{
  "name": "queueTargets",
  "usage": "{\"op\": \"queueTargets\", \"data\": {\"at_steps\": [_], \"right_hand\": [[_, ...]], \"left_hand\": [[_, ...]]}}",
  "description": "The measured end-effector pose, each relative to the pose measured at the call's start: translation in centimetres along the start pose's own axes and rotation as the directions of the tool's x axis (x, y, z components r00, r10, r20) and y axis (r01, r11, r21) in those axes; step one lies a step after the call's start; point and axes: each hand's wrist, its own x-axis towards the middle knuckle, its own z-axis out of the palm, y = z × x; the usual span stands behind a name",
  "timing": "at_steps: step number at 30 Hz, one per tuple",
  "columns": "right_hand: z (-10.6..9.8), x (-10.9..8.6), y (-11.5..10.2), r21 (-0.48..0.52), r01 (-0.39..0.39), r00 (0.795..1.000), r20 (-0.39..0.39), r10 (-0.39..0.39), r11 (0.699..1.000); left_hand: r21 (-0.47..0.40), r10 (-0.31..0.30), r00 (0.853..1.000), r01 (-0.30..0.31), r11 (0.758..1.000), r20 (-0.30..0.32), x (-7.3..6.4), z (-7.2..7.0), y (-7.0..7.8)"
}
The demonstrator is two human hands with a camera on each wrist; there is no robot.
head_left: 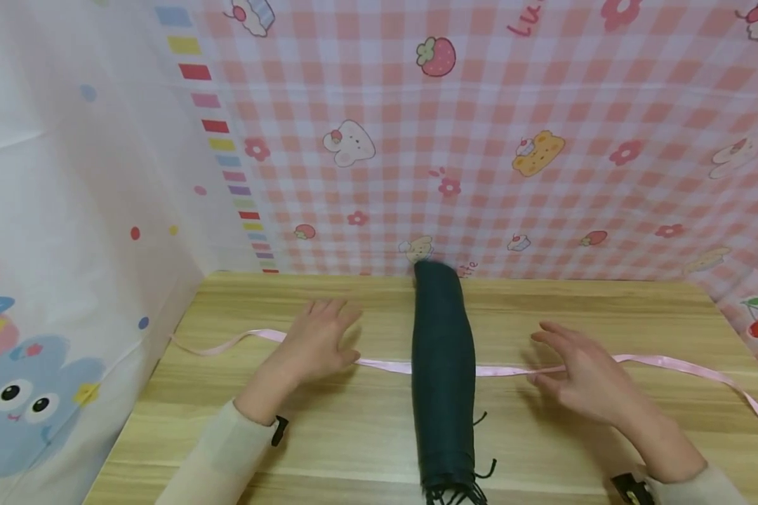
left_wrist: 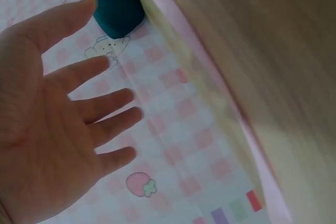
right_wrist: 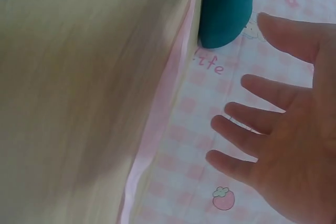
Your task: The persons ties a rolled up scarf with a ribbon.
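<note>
Two hands [head_left: 316, 342] [head_left: 586, 375], one ribbon [head_left: 388, 366], one fringed roll [head_left: 443, 365], one tabletop [head_left: 354, 449]

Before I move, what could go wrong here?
The dark green roll lies over the pink ribbon with nothing tied round it, and the left hand and right hand are both off it, so it might shift or unroll. The ribbon's left tip lies at the edge of the wooden table, so it could slip over.
</note>
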Motion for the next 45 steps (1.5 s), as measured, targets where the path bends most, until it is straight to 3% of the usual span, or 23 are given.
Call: {"op": "queueTargets", "data": {"at_steps": [5, 10, 23, 27, 36, 45], "right_hand": [[0.6, 0.2, 0.3, 0.02, -0.015, 0.997, 0.071, 0.014, 1.0], [1.1, 0.3, 0.3, 0.031, -0.011, 0.996, 0.091, 0.008, 0.999], [2.4, 0.4, 1.0, -0.002, 0.05, 0.993, 0.107, -0.05, 0.999], [2.5, 0.5, 1.2, -0.01, 0.028, 0.99, 0.138, -0.026, 1.0], [2.6, 0.9, 1.3, 0.075, -0.032, 0.977, 0.212, 0.016, 0.997], [2.7, 1.0, 1.3, 0.064, -0.043, 0.978, 0.206, 0.029, 0.997]], "left_hand": [[-0.033, -0.047, 0.996, 0.049, 0.998, 0.075, -0.1, 0.8, 0.1], [-0.029, -0.046, 0.993, 0.049, 0.998, 0.108, -0.2, 1.4, 0.0], [-0.065, -0.047, 0.986, 0.058, 0.996, 0.157, -0.2, 2.1, -0.4], [-0.087, -0.053, 0.983, 0.069, 0.994, 0.175, -0.1, 2.1, -0.3], [-0.138, -0.093, 0.97, 0.126, 0.982, 0.223, 0.5, 1.8, 0.0], [-0.122, -0.139, 0.964, 0.17, 0.978, 0.227, 1.0, 2.1, 0.4]]}}
